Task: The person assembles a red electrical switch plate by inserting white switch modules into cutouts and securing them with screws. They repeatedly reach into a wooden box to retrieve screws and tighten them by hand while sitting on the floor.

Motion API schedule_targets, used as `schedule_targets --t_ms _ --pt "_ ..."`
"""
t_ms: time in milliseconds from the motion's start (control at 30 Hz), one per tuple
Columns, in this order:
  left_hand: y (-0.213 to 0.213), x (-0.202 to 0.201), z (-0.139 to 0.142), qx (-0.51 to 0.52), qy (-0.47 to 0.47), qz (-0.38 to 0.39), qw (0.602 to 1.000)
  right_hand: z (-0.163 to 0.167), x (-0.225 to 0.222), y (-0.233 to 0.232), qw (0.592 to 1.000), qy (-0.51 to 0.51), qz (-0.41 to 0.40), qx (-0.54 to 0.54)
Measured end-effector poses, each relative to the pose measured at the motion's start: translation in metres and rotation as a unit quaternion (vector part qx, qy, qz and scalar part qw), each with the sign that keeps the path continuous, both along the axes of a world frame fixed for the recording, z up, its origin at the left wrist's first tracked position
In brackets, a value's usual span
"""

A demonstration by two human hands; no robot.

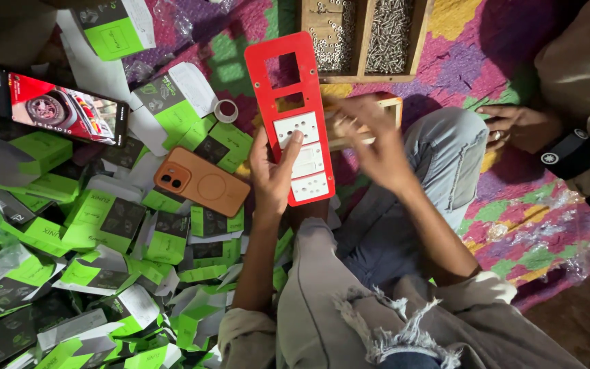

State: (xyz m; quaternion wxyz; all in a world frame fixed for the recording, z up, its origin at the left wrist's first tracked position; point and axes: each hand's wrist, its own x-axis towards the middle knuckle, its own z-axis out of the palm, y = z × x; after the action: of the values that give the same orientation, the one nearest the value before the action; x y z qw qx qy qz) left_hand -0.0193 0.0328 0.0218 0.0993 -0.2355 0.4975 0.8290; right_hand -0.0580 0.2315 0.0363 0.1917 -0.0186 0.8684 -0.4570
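Floor: patchwork mat (513, 212) strewn with green-and-grey cartons (107, 219).
Left hand (272, 174): fingers wrapped round the red switch plate (291, 116), thumb on its face.
Plate: upright over the lap; three white modules fitted low, two upper cutouts empty.
Right hand (370, 147): blurred beside the plate; fingers' state unclear.
Nearby: orange phone (203, 181), wooden screw tray (363, 34).

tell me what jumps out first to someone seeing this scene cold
The long red panel at centre, with white sockets fitted in its lower cut-outs, held by the left hand while the right hand blurs beside it. Left of it, a heap of green and black boxes with an orange phone lying on top.
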Motion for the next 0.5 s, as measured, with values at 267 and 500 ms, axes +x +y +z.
schedule_targets --t_ms 267,500 --pt "0.000 0.000 0.001 0.001 0.009 0.014 1.000 -0.017 -0.080 0.036 0.916 0.255 0.074 0.300" --pt "0.000 0.001 0.005 -0.045 0.035 0.010 0.998 -0.016 -0.099 0.022 0.900 0.252 0.119 0.336"
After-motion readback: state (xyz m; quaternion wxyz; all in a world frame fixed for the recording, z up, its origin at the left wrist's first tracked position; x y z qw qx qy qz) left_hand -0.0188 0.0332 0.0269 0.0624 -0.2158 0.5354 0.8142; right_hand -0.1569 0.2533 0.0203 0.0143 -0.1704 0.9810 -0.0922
